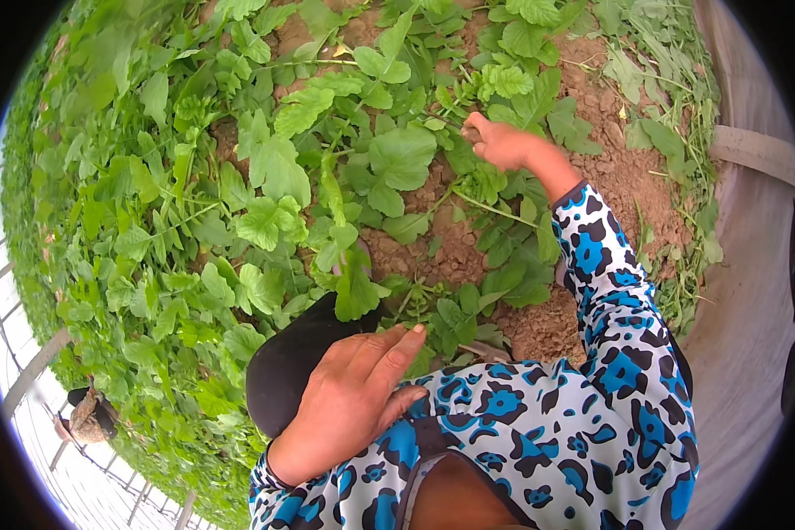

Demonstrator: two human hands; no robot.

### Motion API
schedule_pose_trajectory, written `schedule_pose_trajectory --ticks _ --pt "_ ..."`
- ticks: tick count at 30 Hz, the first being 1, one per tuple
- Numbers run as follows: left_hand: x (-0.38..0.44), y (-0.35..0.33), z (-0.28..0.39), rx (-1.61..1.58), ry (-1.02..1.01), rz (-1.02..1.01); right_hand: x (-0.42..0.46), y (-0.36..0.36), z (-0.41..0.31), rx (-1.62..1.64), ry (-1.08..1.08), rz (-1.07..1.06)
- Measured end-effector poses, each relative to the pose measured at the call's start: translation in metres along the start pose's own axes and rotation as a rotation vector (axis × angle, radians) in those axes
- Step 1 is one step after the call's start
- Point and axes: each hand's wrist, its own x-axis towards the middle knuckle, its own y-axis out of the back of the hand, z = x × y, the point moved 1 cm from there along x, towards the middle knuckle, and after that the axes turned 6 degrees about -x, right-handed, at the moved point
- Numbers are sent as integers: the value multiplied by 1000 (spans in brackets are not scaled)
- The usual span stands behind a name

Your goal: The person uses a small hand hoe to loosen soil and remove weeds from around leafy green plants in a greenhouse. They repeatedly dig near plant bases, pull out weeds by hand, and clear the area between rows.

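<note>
My left hand (pixel 351 391) rests flat over my bent knee (pixel 285 371), in black trousers. It holds nothing, and its thumb stands apart from the fingers. Stretched forward to the right, my right hand (pixel 500 142) is closed on the handle of a thin dark tool (pixel 442 120). That tool points left into the leaves, which partly hide it, so its exact kind cannot be told. Leafy green plants (pixel 403 156) with broad lobed leaves surround the right hand. Another leaf (pixel 358 288) stands up just beyond my knee.
Reddish-brown clods of soil (pixel 447 242) show between the plants. Cut or wilted greens (pixel 669 142) lie along the right edge, beside pale plastic sheeting (pixel 748 265) and a curved grey support (pixel 758 152). Another person (pixel 87 417) is low among the plants at far left, near the greenhouse frame (pixel 36 371).
</note>
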Motion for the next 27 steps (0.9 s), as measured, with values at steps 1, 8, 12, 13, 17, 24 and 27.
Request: schedule_pose_trajectory --ticks 1,8,12,13,17,24,27 --pt "-1 0 0 2 6 0 -5 8 -13 56 -10 -24" --pt "1 -3 4 -15 9 8 -69 115 -45 -75 -166 -80" --pt "0 -5 7 3 -21 22 -124 155 -54 -168 -169 45" --pt "-3 -3 9 19 -13 27 -140 161 -54 -159 -145 85" --pt "-8 -5 9 7 -37 38 -251 189 -27 -122 -224 279" --pt "-13 -8 6 22 -121 61 -434 157 155 -81 -690 825" --pt "-18 -9 5 54 -121 66 -425 108 178 612 -696 1102"
